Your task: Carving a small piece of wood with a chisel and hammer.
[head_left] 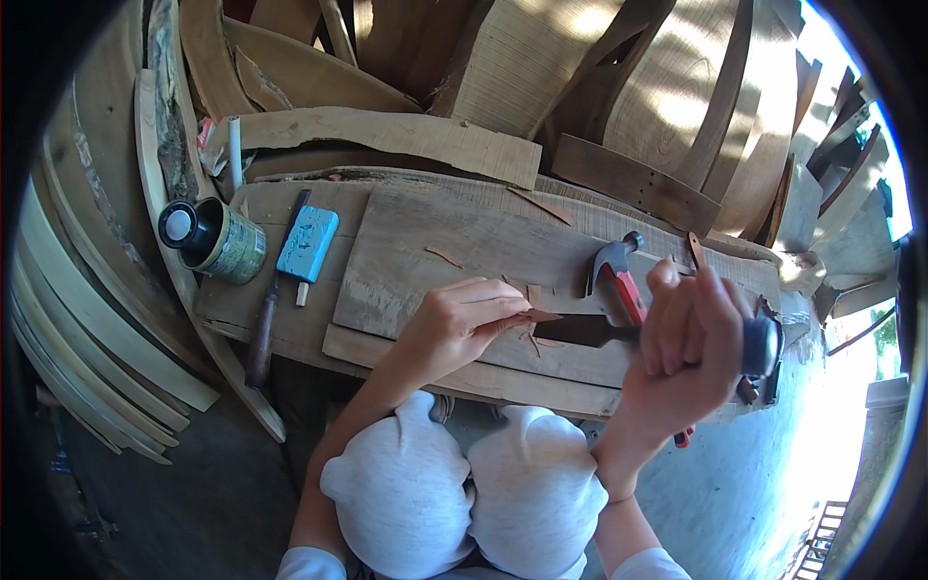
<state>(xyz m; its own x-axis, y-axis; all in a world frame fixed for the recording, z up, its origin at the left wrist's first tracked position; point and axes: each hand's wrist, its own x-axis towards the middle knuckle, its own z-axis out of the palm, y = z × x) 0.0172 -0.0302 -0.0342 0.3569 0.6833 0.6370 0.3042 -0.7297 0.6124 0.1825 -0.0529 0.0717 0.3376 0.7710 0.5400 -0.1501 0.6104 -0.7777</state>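
My left hand (464, 324) pinches a small brown sliver of wood (543, 316) between thumb and fingertips, low over the board (416, 232). From the right, my right hand (691, 338) is closed round the dark handle of a knife (580, 331). The blade points left, and its tip lies at the sliver, close to my left fingertips. Whether the edge is biting into the wood cannot be made out. Thin brown shavings (535, 292) lie scattered around the fingertips. Just beyond my right hand rests a claw hammer (615, 268) with a red handle, partly hidden by that hand.
Left on the bench are a blue block (307, 246), a long tool with a dark wooden handle (261, 333) and a greenish can (237, 249) with a black-and-white container. Curved planks (387, 130) are stacked behind the bench, with curved strips (116, 367) at far left.
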